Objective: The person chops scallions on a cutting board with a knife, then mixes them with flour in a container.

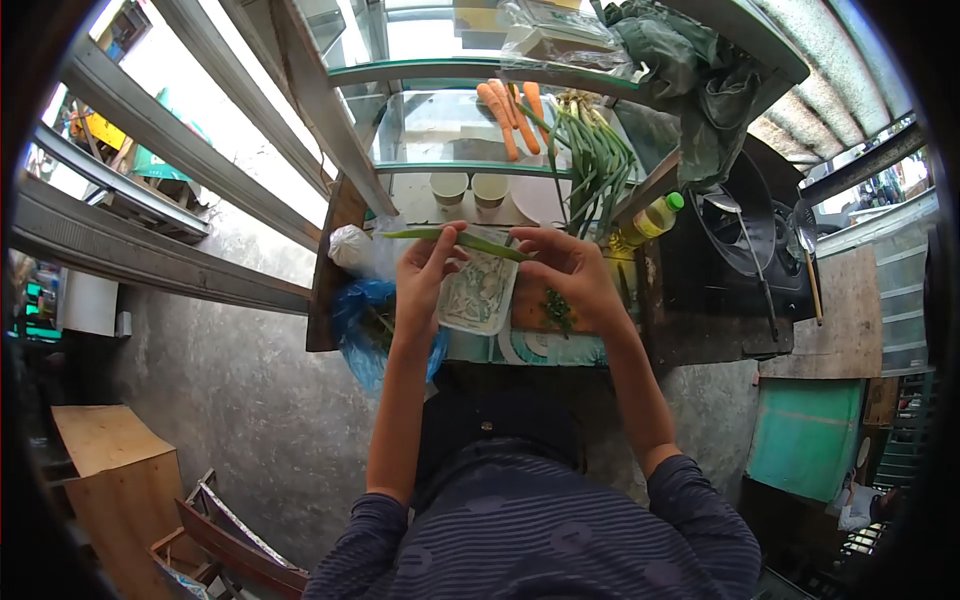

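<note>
A long green pod or leaf [484, 243] is stretched roughly level between my two hands, above a white rectangular tub [478, 290] with pale residue inside. My left hand [430, 272] pinches it toward its left part, fingers closed. At its right end my right hand [574, 272] grips it between thumb and fingers. Below my right hand, chopped green pieces [557, 311] lie on an orange-brown board [530, 308]. A blue plastic bag [366, 325] with greens inside sits under my left forearm.
Carrots [497, 119] and green onions [597, 155] lie on the glass shelf ahead. Two paper cups [449, 188] stand below it. A yellow bottle [655, 217] leans at the right, beside a black stove [745, 250] with ladles. A white bag [350, 247] is at the left.
</note>
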### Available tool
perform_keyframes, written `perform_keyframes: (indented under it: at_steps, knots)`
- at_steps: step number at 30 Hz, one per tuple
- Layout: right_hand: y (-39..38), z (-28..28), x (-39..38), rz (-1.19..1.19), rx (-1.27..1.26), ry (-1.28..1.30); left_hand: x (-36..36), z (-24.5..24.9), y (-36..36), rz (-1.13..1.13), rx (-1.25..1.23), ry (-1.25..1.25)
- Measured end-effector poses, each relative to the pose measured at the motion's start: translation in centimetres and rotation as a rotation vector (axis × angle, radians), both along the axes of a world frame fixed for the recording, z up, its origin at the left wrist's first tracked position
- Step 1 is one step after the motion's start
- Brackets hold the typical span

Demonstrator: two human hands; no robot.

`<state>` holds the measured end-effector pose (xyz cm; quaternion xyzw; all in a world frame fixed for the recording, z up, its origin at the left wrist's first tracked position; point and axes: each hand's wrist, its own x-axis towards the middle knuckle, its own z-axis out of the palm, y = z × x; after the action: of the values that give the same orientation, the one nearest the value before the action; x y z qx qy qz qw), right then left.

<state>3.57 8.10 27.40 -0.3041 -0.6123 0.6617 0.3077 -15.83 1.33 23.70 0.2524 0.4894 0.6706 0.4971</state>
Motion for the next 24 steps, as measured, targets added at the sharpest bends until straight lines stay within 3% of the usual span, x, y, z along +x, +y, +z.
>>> perform_keyframes:
  at_steps: [3, 7, 10, 12, 15, 18, 22, 24]
  knots:
    - [-1.7, -0.7, -1.2, 0.009, 0.003, -0.035, -2.5, -0.4, -3.1, 0.123, -0.031, 0.057]
    - [-3.5, -2.8, -2.0, -0.06, 0.061, -0.155, -5.9, -2.4, -6.9, 0.369, -0.092, 0.394]
    - [-4.4, -5.6, -1.5, -0.174, 0.077, -0.202, -8.9, -5.6, -10.3, 0.243, -0.363, 1.059]
    - [-5.2, -7.4, -0.4, -0.248, 0.054, -0.233, -10.1, -10.3, -11.4, 0.106, -0.506, 1.257]
    - [-6.6, -8.2, 0.4, -0.289, 0.004, -0.299, -10.5, -15.5, -11.4, -0.003, -0.555, 1.292]
    - [-5.7, -7.8, 1.3, -0.318, 0.072, -0.309, -9.8, -16.3, -10.8, -0.065, -0.617, 1.236]
    - [-1.2, -2.6, 0.6, -0.505, 0.494, -0.53, -9.5, -14.6, -10.5, -0.029, -0.679, 1.241]
    - [3.0, -2.9, 0.1, -0.569, 0.87, -0.553, -9.9, -14.7, -10.9, -0.081, -0.693, 1.189]
